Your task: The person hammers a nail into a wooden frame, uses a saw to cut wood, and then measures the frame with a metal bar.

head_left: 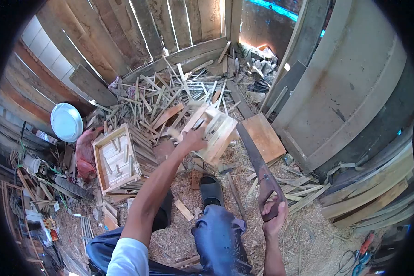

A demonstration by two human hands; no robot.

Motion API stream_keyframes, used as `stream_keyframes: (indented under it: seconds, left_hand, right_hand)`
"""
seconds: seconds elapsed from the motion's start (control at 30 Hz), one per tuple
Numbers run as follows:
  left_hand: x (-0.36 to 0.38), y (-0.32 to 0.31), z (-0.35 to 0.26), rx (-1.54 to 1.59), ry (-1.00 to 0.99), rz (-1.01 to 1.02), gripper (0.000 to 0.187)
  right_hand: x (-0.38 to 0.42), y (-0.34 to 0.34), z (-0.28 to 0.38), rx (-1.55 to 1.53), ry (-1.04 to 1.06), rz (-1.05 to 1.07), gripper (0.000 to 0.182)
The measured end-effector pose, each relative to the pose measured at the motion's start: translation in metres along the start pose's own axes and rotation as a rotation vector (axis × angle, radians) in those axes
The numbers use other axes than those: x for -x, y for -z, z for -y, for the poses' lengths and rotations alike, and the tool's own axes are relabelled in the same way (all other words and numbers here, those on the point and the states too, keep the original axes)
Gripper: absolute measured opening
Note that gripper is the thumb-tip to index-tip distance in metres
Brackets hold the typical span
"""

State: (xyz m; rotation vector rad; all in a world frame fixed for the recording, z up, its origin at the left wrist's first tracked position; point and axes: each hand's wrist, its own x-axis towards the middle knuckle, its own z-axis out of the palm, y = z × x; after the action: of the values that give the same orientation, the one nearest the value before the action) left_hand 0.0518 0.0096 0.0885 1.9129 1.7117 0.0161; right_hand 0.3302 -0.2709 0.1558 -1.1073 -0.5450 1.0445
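Observation:
My right hand (275, 214) is wrapped around the wooden handle of a handsaw (257, 161). The saw's dark blade slants up and left, its far end near a pale wooden crate (221, 138). My left hand (195, 139) is on that crate's near left side, fingers curled at its edge and partly hidden. The crate is tilted and blurred at its left side, with a dark slot or mark close to my fingers. To the left, another slatted wooden crate (132, 154) holds several small wood strips.
Behind the crates lies a heap of thin wood offcuts (184, 92). A brown board (263, 138) lies right of the saw blade. A white basin (66, 122) leans at the left wall. Sawdust (280, 248) covers the floor, and a corded power tool (365, 250) lies lower right.

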Motion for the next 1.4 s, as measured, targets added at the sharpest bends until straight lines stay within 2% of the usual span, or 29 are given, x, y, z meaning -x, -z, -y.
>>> stream_keyframes:
  seconds: [0.07,0.13,0.2,0.23,0.27,0.33,0.4,0.47,0.5,0.53,0.6,0.73,0.8,0.83,0.9,0.93,1.0,1.03,1.13,1.17,1.27,1.3,1.4]
  left_hand:
    - [0.009,0.014,-0.015,-0.045,-0.036,-0.053,0.066]
    - [-0.013,-0.006,0.004,-0.006,-0.009,-0.038,0.067]
    - [-0.010,-0.013,0.007,-0.087,-0.096,0.026,0.053]
    - [-0.004,-0.024,0.006,-0.084,-0.128,-0.065,0.046]
    - [0.000,-0.032,0.004,-0.075,-0.120,-0.068,0.046]
    - [0.002,-0.051,0.007,-0.173,-0.270,-0.282,0.042]
    - [0.011,-0.059,0.011,-0.122,-0.222,-0.341,0.045]
    - [0.027,-0.064,0.015,0.194,-0.009,-0.742,0.061]
    - [0.023,-0.080,0.031,0.189,0.121,-0.858,0.076]
    - [0.028,-0.082,0.040,0.203,0.132,-0.871,0.076]
    - [0.037,-0.086,0.056,0.820,0.245,-0.577,0.084]
    - [0.051,-0.083,0.062,0.742,0.214,-0.632,0.085]
    - [0.062,-0.066,0.053,0.877,0.131,-0.445,0.085]
    - [0.058,-0.072,0.056,0.884,0.121,-0.452,0.085]
    - [0.043,-0.079,0.068,0.920,0.270,-0.438,0.079]
    - [0.036,-0.077,0.077,0.912,0.260,-0.444,0.079]
    - [0.026,-0.081,0.085,0.883,0.177,-0.217,0.077]
    - [0.047,-0.059,0.069,0.844,0.191,-0.157,0.074]
    - [0.052,-0.080,0.066,1.040,0.079,-0.188,0.066]
    - [0.051,-0.085,0.069,1.044,0.078,-0.184,0.066]
    - [0.060,-0.112,0.073,1.207,0.151,-0.255,0.050]
    - [0.096,-0.079,0.060,0.960,0.222,-0.298,0.052]
    - [0.123,-0.098,0.081,1.093,0.218,-0.318,0.051]
  right_hand:
    - [-0.003,-0.005,0.004,0.011,0.004,-0.011,0.049]
    - [-0.007,-0.013,0.014,0.044,-0.001,0.025,0.047]
    - [-0.012,-0.018,0.019,0.041,-0.002,0.041,0.047]
    - [-0.015,-0.023,0.022,0.022,-0.002,0.056,0.048]
    - [-0.017,-0.029,0.026,0.030,-0.006,0.066,0.048]
    - [-0.021,-0.044,0.036,0.079,-0.014,0.147,0.044]
    - [-0.026,-0.060,0.045,0.109,-0.045,0.193,0.043]
    - [-0.032,-0.077,0.059,0.142,-0.073,0.240,0.042]
    - [-0.035,-0.087,0.070,0.183,-0.094,0.284,0.042]
    - [-0.038,-0.095,0.078,0.224,-0.113,0.327,0.042]
    - [-0.046,-0.106,0.090,0.271,-0.090,0.373,0.042]
    - [-0.042,-0.148,0.125,0.179,-0.010,0.486,0.039]
    - [-0.030,-0.171,0.140,0.241,-0.006,0.508,0.037]
    - [-0.025,-0.180,0.143,0.237,-0.031,0.485,0.034]
    - [-0.014,-0.191,0.147,0.198,-0.036,0.506,0.032]
    - [-0.007,-0.197,0.146,0.155,-0.066,0.521,0.031]
    - [0.006,-0.205,0.148,0.089,-0.081,0.492,0.029]
    - [0.010,-0.206,0.149,0.077,-0.076,0.482,0.029]
    - [0.029,-0.210,0.148,0.074,-0.091,0.437,0.027]
    - [0.035,-0.213,0.147,0.072,-0.096,0.404,0.026]
    - [0.048,-0.209,0.129,0.139,-0.161,0.332,0.024]
    - [0.055,-0.210,0.124,0.157,-0.177,0.318,0.023]
    - [0.070,-0.200,0.096,0.184,-0.251,0.332,0.027]
